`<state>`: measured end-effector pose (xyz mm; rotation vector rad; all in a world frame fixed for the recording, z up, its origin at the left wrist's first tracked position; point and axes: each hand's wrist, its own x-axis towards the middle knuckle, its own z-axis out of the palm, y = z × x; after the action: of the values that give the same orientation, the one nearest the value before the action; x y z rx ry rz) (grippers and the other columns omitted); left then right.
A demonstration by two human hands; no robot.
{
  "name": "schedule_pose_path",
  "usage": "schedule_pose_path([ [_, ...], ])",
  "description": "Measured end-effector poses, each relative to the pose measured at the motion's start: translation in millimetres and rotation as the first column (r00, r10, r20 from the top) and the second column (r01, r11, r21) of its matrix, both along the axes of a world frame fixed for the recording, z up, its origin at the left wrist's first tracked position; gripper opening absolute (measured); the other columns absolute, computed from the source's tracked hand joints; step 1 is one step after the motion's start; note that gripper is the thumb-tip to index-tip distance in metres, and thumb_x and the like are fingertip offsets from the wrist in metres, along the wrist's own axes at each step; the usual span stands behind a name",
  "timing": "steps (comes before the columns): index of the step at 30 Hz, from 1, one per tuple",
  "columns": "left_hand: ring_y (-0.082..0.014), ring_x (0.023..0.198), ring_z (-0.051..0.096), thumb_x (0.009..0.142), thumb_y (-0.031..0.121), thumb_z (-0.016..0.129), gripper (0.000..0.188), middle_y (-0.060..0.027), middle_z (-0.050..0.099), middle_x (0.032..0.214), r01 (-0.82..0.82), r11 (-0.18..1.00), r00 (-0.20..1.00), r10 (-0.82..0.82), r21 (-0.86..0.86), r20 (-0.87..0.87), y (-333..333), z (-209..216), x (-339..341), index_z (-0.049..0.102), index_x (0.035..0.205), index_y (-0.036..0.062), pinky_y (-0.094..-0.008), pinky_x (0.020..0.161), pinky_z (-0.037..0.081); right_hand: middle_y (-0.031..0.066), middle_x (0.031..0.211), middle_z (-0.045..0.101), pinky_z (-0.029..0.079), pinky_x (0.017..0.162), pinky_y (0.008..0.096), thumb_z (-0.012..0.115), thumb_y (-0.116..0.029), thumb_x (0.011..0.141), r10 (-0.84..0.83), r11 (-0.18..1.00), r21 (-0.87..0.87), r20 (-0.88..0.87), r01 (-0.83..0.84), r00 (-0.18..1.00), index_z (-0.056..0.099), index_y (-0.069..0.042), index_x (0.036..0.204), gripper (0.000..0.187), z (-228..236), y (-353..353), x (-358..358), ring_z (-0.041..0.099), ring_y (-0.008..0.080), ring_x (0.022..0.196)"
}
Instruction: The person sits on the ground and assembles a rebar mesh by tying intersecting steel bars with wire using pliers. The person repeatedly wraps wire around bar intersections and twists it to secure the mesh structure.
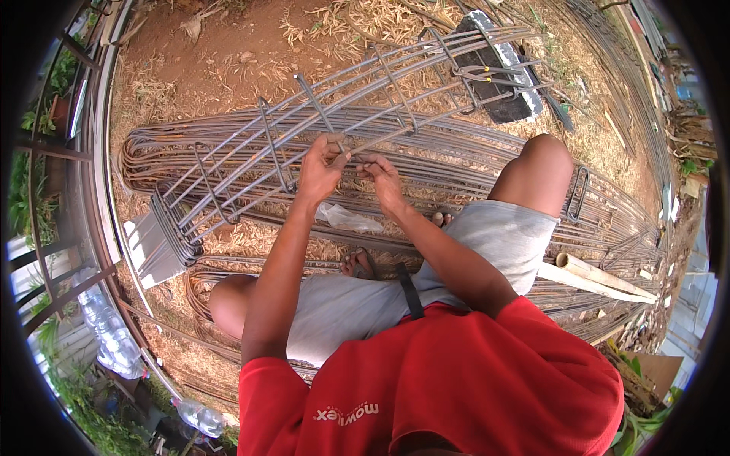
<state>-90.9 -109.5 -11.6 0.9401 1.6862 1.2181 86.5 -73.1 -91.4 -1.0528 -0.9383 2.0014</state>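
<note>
A long cage of steel bars (pixel 293 131) with square stirrups slants across the middle, from near left to far right. At its near lower bar, my left hand (pixel 321 166) has thumb and fingers pinched together beside a stirrup. My right hand (pixel 382 181) is just to the right, also closed in a pinch close to the left fingertips. Whatever is between the fingers is too thin to make out. Pincers with yellow handles (pixel 477 74) lie on the cage's far right end, next to a black-and-white block (pixel 506 76) that supports it.
Bundled bent rebar (pixel 152 152) lies beneath the cage. A stack of stirrups (pixel 176 228) stands under its left end. Clear plastic (pixel 348 218) rests on bars before my feet. Pale poles (pixel 597 280) lie at right; a metal fence (pixel 95 152) and plastic bottles (pixel 110 330) are at left.
</note>
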Motion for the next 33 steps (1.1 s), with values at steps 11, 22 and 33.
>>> schedule_pose_path([
  [11,-0.0177,0.094,0.073,0.096,0.001,0.079,0.034,-0.0121,0.078,0.104,-0.003,0.998,1.0,0.002,-0.066,-0.015,5,12,0,0.068,0.128,0.0045,-0.0348,0.082,0.058,0.0098,0.104,0.07,0.056,0.08,0.0375,0.057,-0.011,0.109,0.147,0.965,0.175,0.265,-0.197,0.953,0.069,0.002,0.128,0.026,13,8,-11,0.067,0.0163,0.092],
  [22,-0.0169,0.096,0.074,0.094,-0.008,0.077,0.028,-0.0091,0.077,0.103,0.026,0.997,0.992,-0.017,-0.07,0.129,11,5,-7,0.067,0.118,0.0018,-0.0322,0.08,0.058,0.0133,0.118,0.069,0.057,0.061,0.0343,0.079,-0.02,0.104,0.069,0.978,0.191,0.097,-0.087,0.993,0.075,0.009,0.122,0.035,33,1,-17,0.071,0.0192,0.075],
  [33,-0.0074,0.087,0.063,0.104,0.02,0.081,0.02,-0.0019,0.076,0.091,-0.087,0.988,0.992,0.098,-0.124,0.081,9,18,-3,0.077,0.103,0.0002,-0.0265,0.077,0.05,0.0167,0.112,0.074,0.056,0.081,0.0426,0.077,-0.018,0.104,-0.016,0.834,0.521,0.354,-0.183,0.935,0.079,0.003,0.12,0.026,39,5,-14,0.072,0.0314,0.096],
])
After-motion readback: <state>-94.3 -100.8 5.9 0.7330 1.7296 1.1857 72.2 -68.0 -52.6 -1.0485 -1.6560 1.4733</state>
